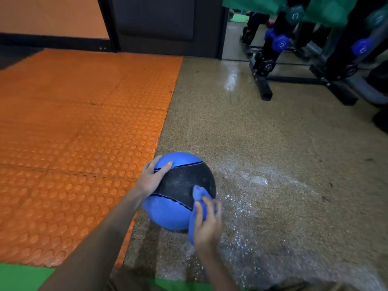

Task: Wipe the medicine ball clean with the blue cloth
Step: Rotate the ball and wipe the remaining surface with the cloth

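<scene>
1. Task object: round blue-and-black textured rubber medicine ball (180,181), low centre of view. Blue panels at top and bottom, with a black grainy band running diagonally between them.
2. Ball location: on the speckled tan stone-chip floor (273,139), just beside the right edge of the orange studded rubber mat (73,122). There is a dark shadow directly under the ball.
3. Left hand (152,178): spread wide and laid flat on the ball's upper-left side. The thumb lies across the seam between the top blue panel and the black band, and the fingers reach around the far-left curve. It holds nothing else.
4. Right hand (207,226): at the ball's lower-right side, fingers curled around a bunched blue cloth (199,198) and gripping it.
5. Cloth contact: the upper tip of the cloth touches the black band near its right end. The rest hangs down past the palm, against the lower blue panel.
6. Floor condition: a whitish, glistening speckled patch (252,185) spreads right of the ball and toward the bottom right. I cannot tell whether it is wet or powdery.
7. Surroundings: black metal dumbbell rack (262,85) at upper right, carrying blue dumbbells (281,44) and darker ones, all blurred.
8. Dark panelled door (163,24) at top centre, with an orange wall (52,15) to its left.
9. Flat green mat corner (21,278) at bottom left, adjoining the orange mat.
10. Both forearms enter from the bottom edge and are bare.
</scene>
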`<state>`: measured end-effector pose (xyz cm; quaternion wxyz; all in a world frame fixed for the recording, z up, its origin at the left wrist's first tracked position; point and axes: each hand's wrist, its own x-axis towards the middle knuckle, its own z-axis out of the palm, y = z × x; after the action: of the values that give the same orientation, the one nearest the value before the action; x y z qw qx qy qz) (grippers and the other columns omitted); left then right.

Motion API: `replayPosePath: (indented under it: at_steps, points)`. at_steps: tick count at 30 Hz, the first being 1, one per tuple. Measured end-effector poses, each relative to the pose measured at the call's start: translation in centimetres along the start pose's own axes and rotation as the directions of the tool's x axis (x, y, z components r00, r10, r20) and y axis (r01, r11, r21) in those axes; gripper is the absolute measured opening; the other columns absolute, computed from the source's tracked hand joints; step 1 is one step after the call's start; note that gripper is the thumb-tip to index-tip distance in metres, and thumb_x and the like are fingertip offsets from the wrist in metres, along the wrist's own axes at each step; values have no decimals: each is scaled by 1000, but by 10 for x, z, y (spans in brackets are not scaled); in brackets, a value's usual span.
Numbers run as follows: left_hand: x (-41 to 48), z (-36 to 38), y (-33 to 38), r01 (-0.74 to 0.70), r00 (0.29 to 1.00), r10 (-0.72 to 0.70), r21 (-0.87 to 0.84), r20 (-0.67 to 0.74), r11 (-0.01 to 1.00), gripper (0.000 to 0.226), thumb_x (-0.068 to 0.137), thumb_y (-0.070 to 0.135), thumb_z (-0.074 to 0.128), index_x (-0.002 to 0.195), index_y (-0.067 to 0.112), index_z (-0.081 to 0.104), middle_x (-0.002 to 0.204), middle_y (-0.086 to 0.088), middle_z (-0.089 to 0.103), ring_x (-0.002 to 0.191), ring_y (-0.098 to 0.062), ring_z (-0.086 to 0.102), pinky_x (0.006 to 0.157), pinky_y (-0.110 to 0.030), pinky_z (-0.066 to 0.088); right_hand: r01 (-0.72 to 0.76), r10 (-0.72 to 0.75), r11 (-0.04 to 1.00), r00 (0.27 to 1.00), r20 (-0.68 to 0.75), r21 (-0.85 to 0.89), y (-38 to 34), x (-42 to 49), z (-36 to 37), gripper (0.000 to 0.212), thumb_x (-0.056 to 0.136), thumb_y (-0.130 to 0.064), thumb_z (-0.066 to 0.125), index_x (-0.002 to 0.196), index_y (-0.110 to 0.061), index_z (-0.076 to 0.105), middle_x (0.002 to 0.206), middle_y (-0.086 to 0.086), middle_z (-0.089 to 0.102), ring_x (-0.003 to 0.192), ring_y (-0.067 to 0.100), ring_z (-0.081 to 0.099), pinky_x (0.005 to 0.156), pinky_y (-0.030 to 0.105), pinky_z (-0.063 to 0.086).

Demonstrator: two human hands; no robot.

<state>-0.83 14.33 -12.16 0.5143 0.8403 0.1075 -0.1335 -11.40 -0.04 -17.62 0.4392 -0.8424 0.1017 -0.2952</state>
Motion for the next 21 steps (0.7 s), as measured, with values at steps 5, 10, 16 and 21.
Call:
replayPosePath:
  at_steps: [5, 10, 16, 21]
  points:
    - [4, 1, -17, -16, 995, 9, -72, -98, 997, 60, 87, 54, 56, 141, 32, 39, 151, -4, 28, 138, -20, 28, 116, -35, 18, -176, 175, 984, 978, -114, 2, -22, 21, 9, 44, 87, -49, 38, 98, -16, 65, 96, 7, 59, 79, 28, 62, 60, 28, 40]
    - [0, -5, -17, 23, 995, -39, -163, -96, 986, 85, 67, 73, 57, 140, 32, 41, 148, -6, 34, 135, -20, 35, 116, -39, 23, 313, -294, 926, 949, 118, -209, -36, 24, 23, 27, 90, -45, 41, 95, -29, 61, 86, 2, 56, 66, 20, 59, 51, 26, 46]
    - [-6, -1, -18, 60, 993, -73, -138, -91, 989, 74, 78, 68, 54, 142, 40, 32, 154, -4, 17, 142, -25, 21, 117, -45, 16, -543, 537, 839, 835, 120, 23, 25, 71, 14, 22, 93, -27, 52, 99, -11, 66, 98, 17, 65, 83, 29, 59, 69, 33, 40]
    - [-10, 0, -17, 60, 994, -71, -128, -81, 990, 100, 47, 86, 41, 139, 47, 34, 154, 0, 18, 142, -25, 20, 117, -48, 15, -611, 599, 791, 761, 247, -34, 23, 92, 1, 20, 93, -24, 53, 93, -10, 67, 90, 12, 66, 77, 22, 56, 63, 27, 33]
